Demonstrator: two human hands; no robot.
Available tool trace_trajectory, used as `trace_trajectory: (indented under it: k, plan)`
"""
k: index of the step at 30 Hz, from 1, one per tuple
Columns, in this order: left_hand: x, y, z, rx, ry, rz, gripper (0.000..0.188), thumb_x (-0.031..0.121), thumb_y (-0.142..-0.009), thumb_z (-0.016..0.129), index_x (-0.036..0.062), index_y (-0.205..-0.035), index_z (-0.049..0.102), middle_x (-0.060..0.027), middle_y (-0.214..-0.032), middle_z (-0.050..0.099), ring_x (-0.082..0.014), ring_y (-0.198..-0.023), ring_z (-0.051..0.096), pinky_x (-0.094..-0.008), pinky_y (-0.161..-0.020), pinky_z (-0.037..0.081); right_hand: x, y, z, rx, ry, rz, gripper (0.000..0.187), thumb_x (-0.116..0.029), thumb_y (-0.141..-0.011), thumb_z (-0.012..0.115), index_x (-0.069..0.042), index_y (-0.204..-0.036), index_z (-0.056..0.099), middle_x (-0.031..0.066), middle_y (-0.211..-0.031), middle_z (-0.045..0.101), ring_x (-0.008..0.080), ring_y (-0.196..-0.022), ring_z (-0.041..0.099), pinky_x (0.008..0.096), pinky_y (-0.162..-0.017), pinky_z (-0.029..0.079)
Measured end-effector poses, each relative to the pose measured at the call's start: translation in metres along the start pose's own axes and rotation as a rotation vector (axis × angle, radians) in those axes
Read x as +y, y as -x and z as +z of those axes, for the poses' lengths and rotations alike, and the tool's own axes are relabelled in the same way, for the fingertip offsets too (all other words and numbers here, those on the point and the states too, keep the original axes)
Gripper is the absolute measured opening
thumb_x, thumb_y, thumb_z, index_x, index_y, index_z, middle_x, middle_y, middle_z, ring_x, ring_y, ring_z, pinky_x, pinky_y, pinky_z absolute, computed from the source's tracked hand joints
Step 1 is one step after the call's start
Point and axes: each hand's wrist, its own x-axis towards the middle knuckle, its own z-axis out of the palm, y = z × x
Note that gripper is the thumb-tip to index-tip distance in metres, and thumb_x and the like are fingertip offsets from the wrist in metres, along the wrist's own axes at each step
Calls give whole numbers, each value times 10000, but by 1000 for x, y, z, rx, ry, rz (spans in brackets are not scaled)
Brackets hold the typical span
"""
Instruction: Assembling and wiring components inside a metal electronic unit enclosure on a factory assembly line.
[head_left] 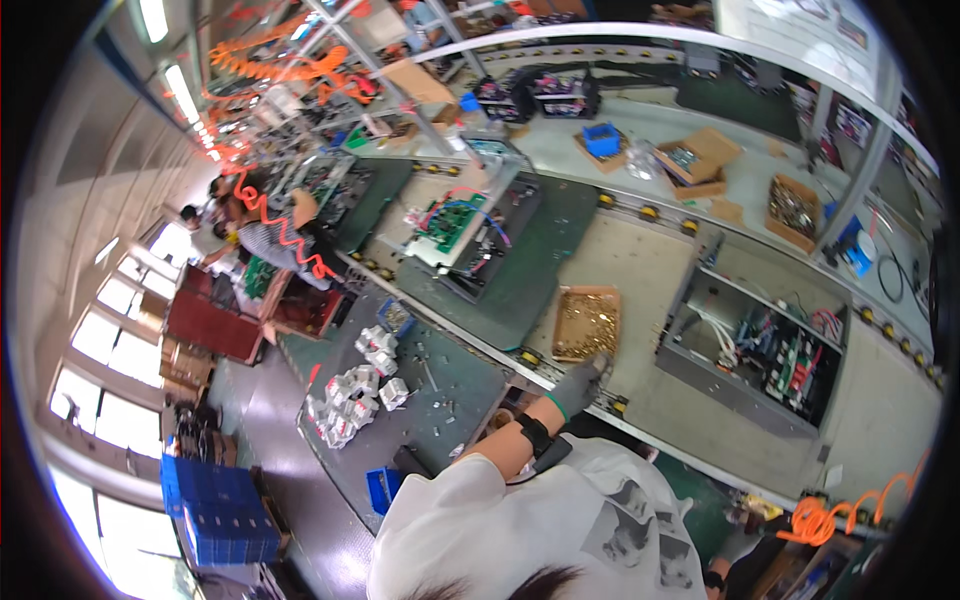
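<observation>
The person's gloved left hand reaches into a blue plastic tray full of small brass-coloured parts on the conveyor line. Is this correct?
Not quite. In the head view the left hand reaches to a shallow brown cardboard tray, not a blue plastic one. The small brass-coloured parts do fill it, and it does lie on the conveyor line.

Our attire on inspection: glove, wrist strap, printed T-shirt.
We wear a grey knit glove on our left hand (pixel 583 381), a black strap with a small black unit at the wrist, a thin black cable trailing from it, and a white short-sleeved T-shirt bearing grey printed figures.
</observation>
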Motion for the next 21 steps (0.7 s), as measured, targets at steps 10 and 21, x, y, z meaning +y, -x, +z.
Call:
trace_trajectory:
  k: [10, 21]
  plan:
    - [1, 16, 45, -137, -32, -319, 297, 412, -925, 492, 116, -905, 508, 30, -726, 419, -57, -561, 334, -190, -471, 298, -309, -16, -60, -231, -1293, -287, 508, -342, -827, 638, -52, -1218, 492, 85, -1037, 555, 215, -969, 544, 412, -879, 429]
    - [-6, 62, 52, -220, -539, -444, 222, 213, -926, 557, 37, -1061, 555, 8, -813, 525, -57, -659, 478, -195, -581, 436, -396, 30, 24, -307, -1222, -99, 261, -230, -872, 588, -118, -1032, 416, 3, -708, 365, 158, -633, 399, 395, -691, 431]
